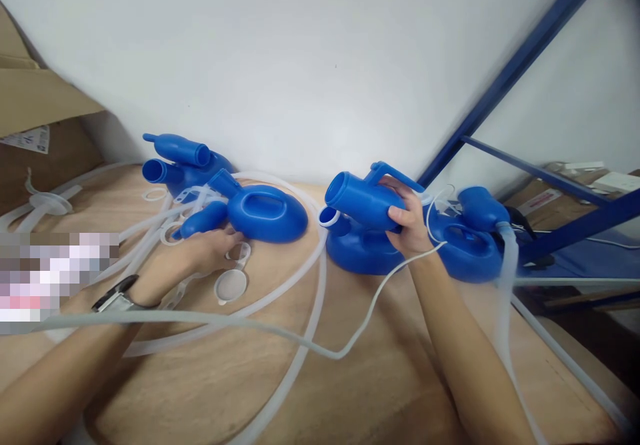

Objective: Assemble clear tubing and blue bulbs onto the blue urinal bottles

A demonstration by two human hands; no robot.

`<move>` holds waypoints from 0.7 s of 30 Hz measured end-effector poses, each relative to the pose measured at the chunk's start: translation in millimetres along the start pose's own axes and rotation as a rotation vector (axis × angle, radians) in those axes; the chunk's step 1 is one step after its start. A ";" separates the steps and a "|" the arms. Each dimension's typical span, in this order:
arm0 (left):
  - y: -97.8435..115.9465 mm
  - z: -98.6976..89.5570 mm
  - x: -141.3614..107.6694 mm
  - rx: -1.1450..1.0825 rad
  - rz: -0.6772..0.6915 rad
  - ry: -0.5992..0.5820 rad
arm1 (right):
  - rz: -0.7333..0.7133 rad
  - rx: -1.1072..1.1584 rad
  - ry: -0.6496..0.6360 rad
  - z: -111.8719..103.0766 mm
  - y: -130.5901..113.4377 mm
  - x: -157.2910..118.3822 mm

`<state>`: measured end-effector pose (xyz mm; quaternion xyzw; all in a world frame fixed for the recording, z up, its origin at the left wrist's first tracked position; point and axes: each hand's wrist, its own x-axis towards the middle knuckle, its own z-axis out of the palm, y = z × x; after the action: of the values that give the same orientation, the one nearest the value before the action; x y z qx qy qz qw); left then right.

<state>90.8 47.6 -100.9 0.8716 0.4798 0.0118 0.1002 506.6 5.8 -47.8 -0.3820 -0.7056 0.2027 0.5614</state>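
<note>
My right hand (pixel 407 211) is wrapped round a blue wide-mouthed plastic funnel piece (pixel 360 198) with a side handle, its opening facing left. It is held just above a blue urinal bottle (pixel 363 255), which has a pale ring on its neck. On the left, my left hand (pixel 217 248) reaches low over the table, its fingers curled at the ring end of a white cap with a strap (pixel 231 285). Most of those fingers are hidden, so a grip on the cap cannot be confirmed. Beside them lie another blue bottle (pixel 267 213) and a small blue funnel piece (pixel 203 221).
More blue bottles and funnel pieces (pixel 183 151) stand against the wall. At right, a bottle (pixel 470 251) carries a funnel piece with a tube (pixel 507 265). Clear tubing (pixel 280 298) loops across the table; a thin cable (pixel 370 308) crosses in front. Cardboard box (pixel 45 98) left, blue metal frame (pixel 525 58) right.
</note>
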 end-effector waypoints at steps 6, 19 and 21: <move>15.8 -26.0 -5.7 0.137 -0.005 -0.073 | 0.092 0.157 0.015 10.2 -9.5 -2.3; 66.2 -80.4 -14.1 -0.610 0.127 0.285 | 0.148 0.251 -0.132 23.7 -12.7 -6.0; 88.9 -80.0 -8.8 -0.758 0.158 0.305 | 0.138 0.269 -0.161 27.8 -16.2 -6.9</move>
<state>150.8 7.1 -5.3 0.7954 0.3825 0.3242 0.3404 475.8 -5.7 -48.6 -0.3337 -0.6869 0.3632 0.5338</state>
